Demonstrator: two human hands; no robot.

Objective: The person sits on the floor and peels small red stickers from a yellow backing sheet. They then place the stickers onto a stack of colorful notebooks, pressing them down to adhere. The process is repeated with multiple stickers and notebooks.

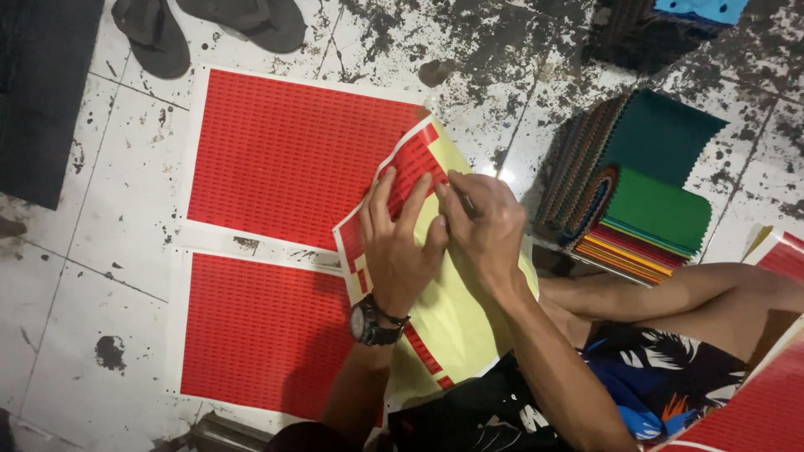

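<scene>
A partly peeled sticker sheet (456, 322), yellow backing with red labels left along its top and left edge, rests on my lap and the floor. My left hand (394, 247), a black watch on its wrist, lies flat on the sheet with fingers spread over the red labels. My right hand (484, 226) pinches at a red label near the sheet's top edge, fingertips touching those of the left hand. What sits between the right fingertips is too small to make out.
Two full red label sheets (289, 155) (251, 331) lie on the stained white tile floor to the left. A stack of coloured fabric swatches (645, 192) sits at right. Dark sandals (155, 33) lie at top left, more red sheets (766, 410) at bottom right.
</scene>
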